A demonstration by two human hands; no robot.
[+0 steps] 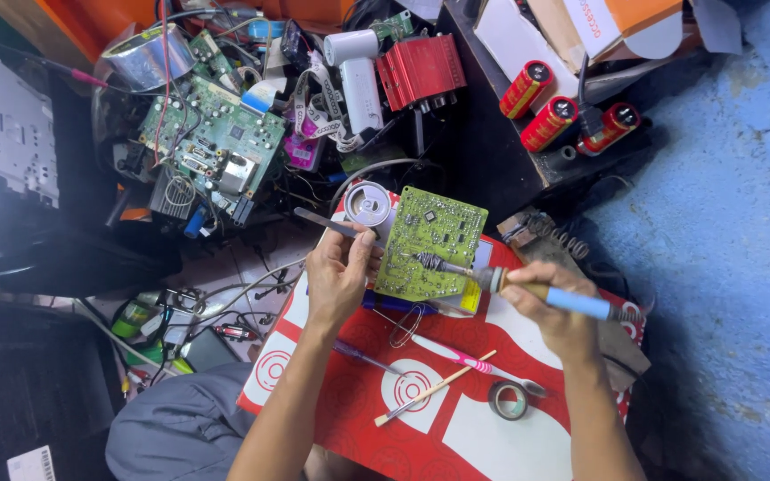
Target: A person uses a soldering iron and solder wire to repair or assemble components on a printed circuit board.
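Circuit board [430, 242], green, rectangular, component-studded

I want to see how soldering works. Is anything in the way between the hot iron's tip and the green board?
Nothing visible is. The right hand holds the soldering iron, and its tip already sits on the green circuit board. The left hand holds tweezers at the board's left edge, off to the side of the tip.

A light green circuit board [431, 242] lies tilted on the red-and-white sheet, solder side up, dotted with small dark parts. A soldering iron [510, 285] with a blue handle stretches in from the right, its coiled metal tip touching the board's middle. Slim grey tweezers [331, 224] angle in from the left, near the board's left edge.
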